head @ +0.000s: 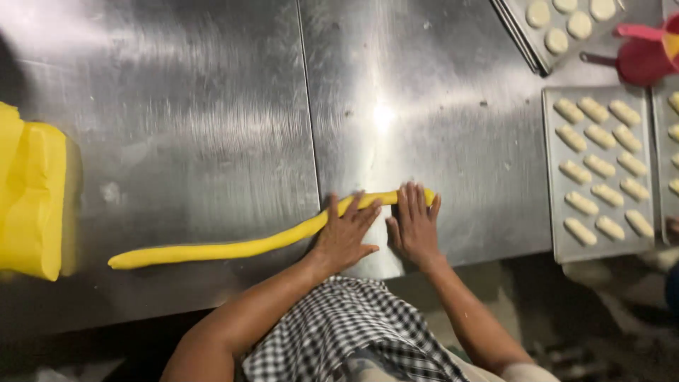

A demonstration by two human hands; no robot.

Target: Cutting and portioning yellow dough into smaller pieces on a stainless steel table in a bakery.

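Where both hands press down, a long yellow dough rope (240,247) lies on the steel worktable (212,106), running from a blunt end at lower left up & rightward to its other end under the fingers near table centre, close to the front edge. Rope is thinner on the left stretch, thicker toward the hands.

Left hand (344,237): flat, fingers spread & extended, palm down w/ fingertips on the rope; not gripping, just resting/pressing on top. Right hand (414,226): also flat & open, fingers together-ish & straight, laid across the rope's right end, which peeks out just past the fingertips. Hands sit just beside each other, thumbs nearly meeting. Neither hand closes around anything.

Below the hands, a black-and-white checked garment (339,332) on the person's torso, both bare forearms reaching up to the table.

Far left edge: a big block of yellow dough (32,198), well apart from the rope's left tip.

Right side: a metal baking tray (555,177) w/ rows of pale oblong dough pieces (600,166), 3 across. Another tray at the far right edge, partly cut off, same sort of pieces. Top right: a tilted stack of trays (523,35) holding pale round dough pieces (566,25). Beside it a red jug-like container (647,56) w/ a handle, partly out of view.

Table seam runs vertically just left of centre; bright light glare on the steel above the hands.
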